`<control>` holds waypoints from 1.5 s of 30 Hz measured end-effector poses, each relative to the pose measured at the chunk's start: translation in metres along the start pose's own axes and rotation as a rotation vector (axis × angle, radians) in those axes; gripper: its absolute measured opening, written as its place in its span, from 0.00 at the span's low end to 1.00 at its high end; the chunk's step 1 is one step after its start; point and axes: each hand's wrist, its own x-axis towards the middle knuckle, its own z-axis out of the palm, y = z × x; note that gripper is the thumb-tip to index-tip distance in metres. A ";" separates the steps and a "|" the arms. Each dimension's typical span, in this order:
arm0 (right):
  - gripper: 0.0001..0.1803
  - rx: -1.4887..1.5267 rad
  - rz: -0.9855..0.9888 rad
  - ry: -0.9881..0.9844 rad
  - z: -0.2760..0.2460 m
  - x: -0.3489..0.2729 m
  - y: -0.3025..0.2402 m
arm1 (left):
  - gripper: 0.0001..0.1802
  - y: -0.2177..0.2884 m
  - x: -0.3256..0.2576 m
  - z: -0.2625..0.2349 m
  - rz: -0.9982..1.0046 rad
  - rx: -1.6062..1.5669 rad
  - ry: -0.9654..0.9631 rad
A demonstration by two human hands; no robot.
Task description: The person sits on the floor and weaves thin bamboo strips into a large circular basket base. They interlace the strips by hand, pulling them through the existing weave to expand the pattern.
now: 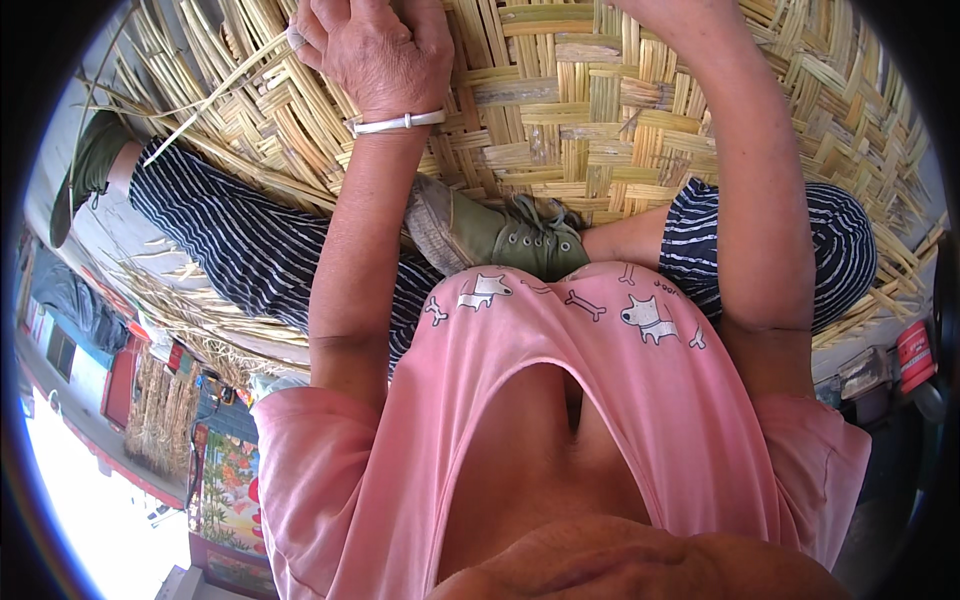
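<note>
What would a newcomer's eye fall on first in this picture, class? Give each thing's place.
The pink shirt, printed with dogs and bones, fills the lower middle. Above it, yellowish woven strips spread across the top, with the left hand near the upper edge. Between shirt and weave, a green shoe stands out near the centre.

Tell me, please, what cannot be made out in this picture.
Head view:
Right hand: beyond the upper edge; the right forearm shows, but not what the hand holds.
Left hand: the upper edge cuts off part of the fingers, so its grip is unclear.
Woven mat: its far side is cut off by the upper edge.
Striped trousers: partly hidden by the left forearm.
</note>
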 end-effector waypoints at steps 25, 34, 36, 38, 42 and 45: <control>0.13 0.001 0.032 -0.018 0.003 0.001 -0.005 | 0.10 0.001 -0.001 -0.003 -0.013 0.019 -0.003; 0.13 0.015 0.048 -0.019 0.000 -0.001 -0.003 | 0.09 0.001 0.000 0.001 -0.010 0.006 -0.011; 0.13 0.021 0.034 -0.017 0.001 0.000 -0.001 | 0.09 0.002 0.000 0.000 -0.013 0.010 -0.016; 0.13 0.017 0.025 -0.020 0.001 0.000 0.000 | 0.10 0.002 0.000 0.000 -0.019 0.021 -0.023; 0.13 0.020 0.023 -0.026 0.001 0.001 -0.001 | 0.10 0.001 -0.001 0.000 -0.015 0.025 -0.016; 0.13 0.007 0.003 0.000 0.003 0.000 0.002 | 0.10 -0.003 -0.002 0.004 0.005 0.009 0.013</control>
